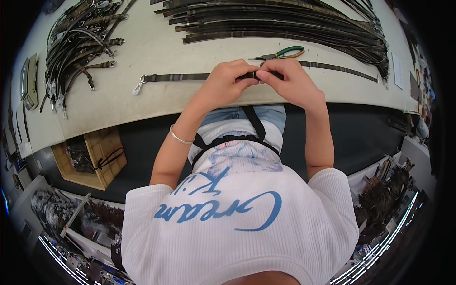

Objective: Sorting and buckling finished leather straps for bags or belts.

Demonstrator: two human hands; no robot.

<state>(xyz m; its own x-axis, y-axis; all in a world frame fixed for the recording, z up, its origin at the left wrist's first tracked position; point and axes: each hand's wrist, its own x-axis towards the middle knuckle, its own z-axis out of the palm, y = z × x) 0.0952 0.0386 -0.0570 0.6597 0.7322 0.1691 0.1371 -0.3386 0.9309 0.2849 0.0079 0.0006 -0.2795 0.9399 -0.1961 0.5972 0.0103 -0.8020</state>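
Observation:
A long dark strap [183,77] runs from left to right along the near part of the table, passing under both my hands. At its left end hangs a metal clasp [138,87] that looks wrapped in clear plastic. My left hand [227,84] pinches the middle of the strap between thumb and fingers. Close beside it, almost touching, my right hand [293,84] is closed on the same stretch, thumb against the fingers. A small part between the fingertips is too hidden to make out. Just beyond my right hand lie pliers [281,53] with green and brownish handles.
Many dark straps [275,21] lie in rows at the back of the pale table [142,105]. A heap of buckled straps [76,47] is at the left, next to a flat boxy device [30,83]. Below the table edge stands a wooden crate [102,156] holding dark items.

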